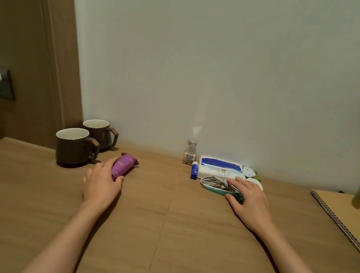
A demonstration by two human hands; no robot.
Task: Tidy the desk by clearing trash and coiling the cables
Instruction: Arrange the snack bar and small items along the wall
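left hand clamps purple packet; right hand covers cable, grip unclear.

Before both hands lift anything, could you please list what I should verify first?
1. Left hand grips the purple packet: ok.
2. Purple packet apart from the nearer mug: ok.
3. Right hand rests on the white cable in the green dish: ok.
4. Neat coil in the white cable: not ok, loose loops.
5. No tangle beneath the right hand: cannot tell.
6. Somewhere in view to put trash: not ok.
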